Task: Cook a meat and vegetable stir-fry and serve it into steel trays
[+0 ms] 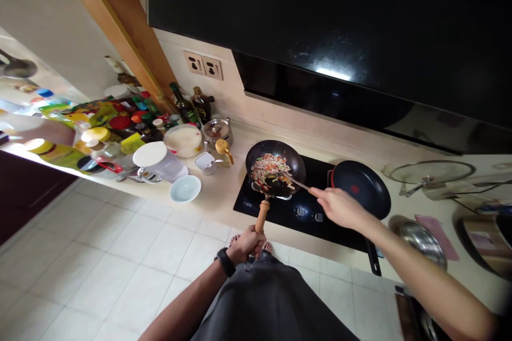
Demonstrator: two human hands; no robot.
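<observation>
My left hand is wrapped round the wooden handle of a dark wok. The wok sits on the left burner of a black gas stove. Chopped food in pink, red, green and pale bits lies in it, mostly toward its left side. A spatula with a wooden grip reaches into the wok from the right, and my right hand is closed around that grip. The spatula's tip is at the food, partly hidden by it.
A dark frying pan stands on the right burner, its handle pointing forward. To the left are a pale bowl, a plastic jug and a lidded pot. Right are a glass lid and a steel bowl. The range hood hangs above.
</observation>
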